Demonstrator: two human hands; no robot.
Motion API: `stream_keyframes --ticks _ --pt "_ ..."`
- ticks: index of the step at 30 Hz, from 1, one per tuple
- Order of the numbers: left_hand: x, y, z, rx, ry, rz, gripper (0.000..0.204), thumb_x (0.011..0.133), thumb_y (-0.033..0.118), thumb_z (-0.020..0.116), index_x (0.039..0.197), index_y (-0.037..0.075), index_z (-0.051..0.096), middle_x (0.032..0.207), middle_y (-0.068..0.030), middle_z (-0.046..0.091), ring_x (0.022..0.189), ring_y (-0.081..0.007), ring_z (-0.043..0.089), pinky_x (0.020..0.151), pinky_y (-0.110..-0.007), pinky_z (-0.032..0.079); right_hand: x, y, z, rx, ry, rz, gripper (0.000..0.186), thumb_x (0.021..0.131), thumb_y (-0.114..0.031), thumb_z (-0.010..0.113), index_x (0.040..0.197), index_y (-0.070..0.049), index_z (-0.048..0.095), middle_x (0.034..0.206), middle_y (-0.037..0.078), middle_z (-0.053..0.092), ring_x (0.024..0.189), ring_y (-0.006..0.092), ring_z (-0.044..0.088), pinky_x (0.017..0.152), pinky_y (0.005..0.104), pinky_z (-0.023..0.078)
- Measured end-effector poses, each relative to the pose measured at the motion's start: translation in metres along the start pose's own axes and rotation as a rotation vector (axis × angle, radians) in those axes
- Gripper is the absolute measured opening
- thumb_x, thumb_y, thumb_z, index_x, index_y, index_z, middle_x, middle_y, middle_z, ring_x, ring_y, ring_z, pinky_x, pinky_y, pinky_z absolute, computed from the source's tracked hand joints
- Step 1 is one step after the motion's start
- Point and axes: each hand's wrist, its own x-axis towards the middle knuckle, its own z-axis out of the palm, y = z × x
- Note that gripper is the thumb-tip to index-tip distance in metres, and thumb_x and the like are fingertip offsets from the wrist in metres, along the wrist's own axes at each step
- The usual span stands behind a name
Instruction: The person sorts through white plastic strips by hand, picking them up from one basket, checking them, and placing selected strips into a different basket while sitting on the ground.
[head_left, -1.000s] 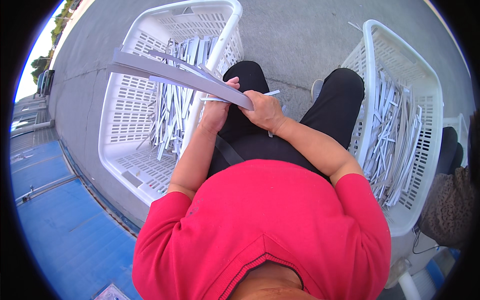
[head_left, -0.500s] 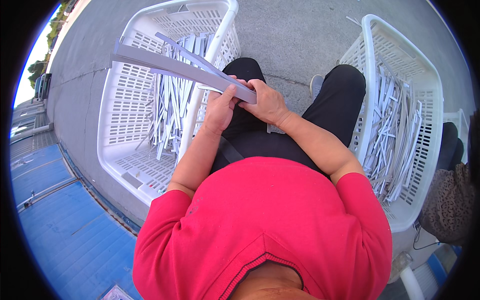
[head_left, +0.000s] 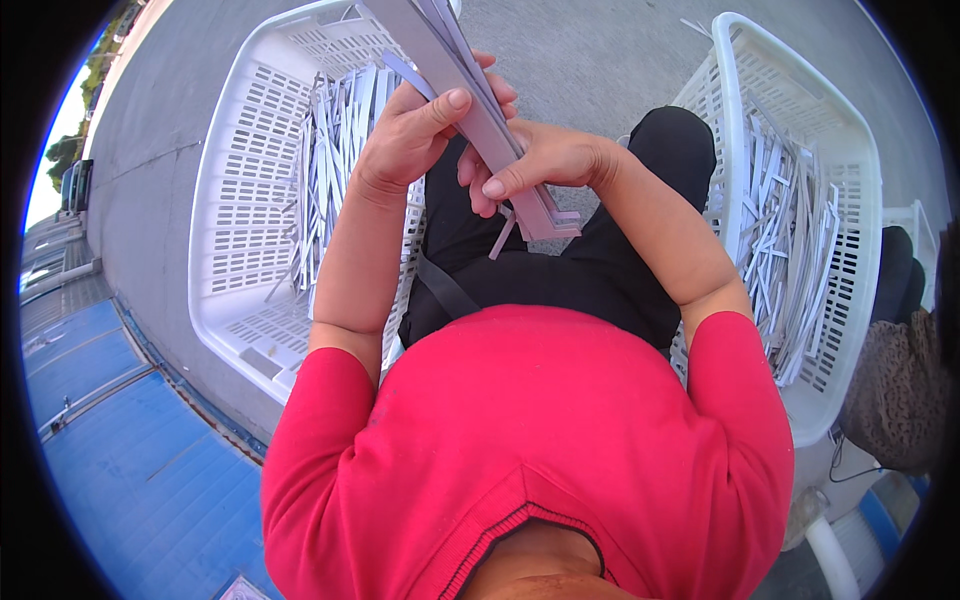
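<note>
A bundle of long, flat grey strips [head_left: 440, 55] slants up and left over my lap, with short bent pieces at its lower end. My left hand [head_left: 420, 130] is closed on the bundle's middle, its thumb lying over the strips. Lower down, my right hand [head_left: 530, 160] grips the same bundle, thumb on top and fingers curled underneath. Many loose pale strips [head_left: 330, 170] fill part of the white slotted basket [head_left: 220, 240] to my left, just beside the bundle.
Another white slotted basket [head_left: 855, 280] with strips [head_left: 775, 240] stands to my right. Beyond it are dark patterned fabric [head_left: 880, 390] and a dark-trousered leg or cloth. Blue metal panelling [head_left: 120, 470] lines the lower left, beside grey concrete [head_left: 150, 190].
The bundle has swung upright, its upper end moving right and upward. My left hand has risen with it, and my right hand has shifted its thumb along the strips.
</note>
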Motion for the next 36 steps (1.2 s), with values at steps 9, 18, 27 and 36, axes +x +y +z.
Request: stream_keyframes --ticks 9,18,27,36 --pt "0.012 -0.062 0.001 -0.088 0.271 -0.203 0.039 0.095 0.023 0.042 0.125 -0.002 0.039 0.113 -0.0162 0.054 0.099 -0.0239 0.057 0.083 -0.035 0.048 -0.011 0.030 -0.016 0.124 0.481 -0.151 0.019 0.083 -0.020 0.060 0.088 -0.004 0.050 0.062 0.001 0.047 0.049 0.0079 0.045 0.049 0.0235 0.041" --pt "-0.025 -0.102 -0.010 -0.303 0.474 -0.317 0.033 0.095 0.021 0.043 0.123 0.003 0.042 0.104 -0.0140 0.060 0.090 -0.0194 0.061 0.075 -0.030 0.051 -0.031 0.028 -0.029 0.052 0.617 -0.171 0.026 0.083 -0.022 0.064 0.095 -0.001 0.054 0.062 0.000 0.050 0.050 0.0063 0.049 0.048 0.0194 0.041" --pt "-0.040 -0.101 0.018 -0.077 0.417 -0.376 0.041 0.089 0.028 0.056 0.117 0.001 0.045 0.102 -0.0062 0.057 0.089 -0.0121 0.056 0.078 -0.027 0.048 0.004 0.063 -0.031 0.305 0.644 -0.080 0.042 0.086 -0.037 0.060 0.100 0.001 0.052 0.068 0.002 0.056 0.055 0.0086 0.055 0.053 0.0234 0.049" --pt "-0.045 -0.105 0.030 0.372 0.395 -0.369 0.060 0.080 0.021 0.067 0.127 -0.004 0.038 0.106 -0.0127 0.055 0.097 -0.0179 0.055 0.085 -0.030 0.044 0.013 0.083 -0.022 0.046 0.895 -0.086 0.055 0.074 -0.050 0.069 0.096 -0.002 0.054 0.076 0.006 0.057 0.064 0.0113 0.057 0.056 0.0245 0.049"
